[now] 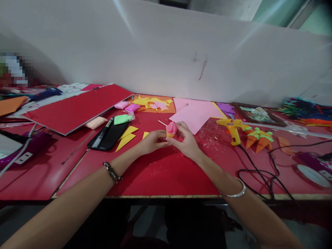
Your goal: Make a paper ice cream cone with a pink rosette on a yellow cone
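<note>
Both my hands meet at the middle of the red table (166,173) around a small rolled paper piece (171,129), pink on top with a yellow base. My left hand (151,141) pinches its lower left side with closed fingers. My right hand (185,140) curls round it from the right. A thin wooden stick (162,122) pokes out to the upper left of the roll. The left wrist wears a dark bracelet, the right a silver bangle.
A yellow glue gun (232,129) with a black cord (259,173) lies to the right, beside orange paper carrots (259,138). Pink paper sheets (194,112) lie behind. A black phone (110,136), a pen, yellow triangles (126,138), clay packets and a red board (77,107) sit left.
</note>
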The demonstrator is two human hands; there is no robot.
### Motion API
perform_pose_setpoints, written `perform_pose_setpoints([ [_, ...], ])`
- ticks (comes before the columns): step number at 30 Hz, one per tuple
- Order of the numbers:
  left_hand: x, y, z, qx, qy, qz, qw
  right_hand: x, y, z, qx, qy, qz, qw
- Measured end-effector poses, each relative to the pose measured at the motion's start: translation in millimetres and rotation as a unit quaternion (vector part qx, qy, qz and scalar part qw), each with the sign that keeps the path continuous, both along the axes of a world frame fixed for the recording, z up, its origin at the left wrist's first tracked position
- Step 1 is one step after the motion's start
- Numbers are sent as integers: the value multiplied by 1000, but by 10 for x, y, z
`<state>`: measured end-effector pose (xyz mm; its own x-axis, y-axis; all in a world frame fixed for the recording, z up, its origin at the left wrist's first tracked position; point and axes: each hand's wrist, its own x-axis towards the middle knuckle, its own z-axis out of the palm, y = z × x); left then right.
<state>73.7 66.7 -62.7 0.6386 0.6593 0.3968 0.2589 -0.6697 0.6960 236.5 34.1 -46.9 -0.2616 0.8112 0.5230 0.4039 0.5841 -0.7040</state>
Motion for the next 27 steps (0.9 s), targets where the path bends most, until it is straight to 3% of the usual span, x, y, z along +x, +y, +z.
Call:
perform_pose_setpoints([
  [4, -7, -15, -4, 19, -6, -11, 1000, 4, 18, -33, 13, -40, 16, 999],
  [8, -20, -15, -11, 40, -12, 25, 999, 21, 16, -25, 35, -62, 44, 996],
  [13, -65, -7, -2, 135, 15, 57, 989, 32, -11, 23, 67, -76, 94, 990],
  [19, -92, -25, -13, 210, 63, 104, 970, 33, -23, 49, 53, -64, 93, 992],
  [27, -72, -26, -24, 204, 79, 72, 973, 25, 5, 29, 26, -35, 75, 996],
])
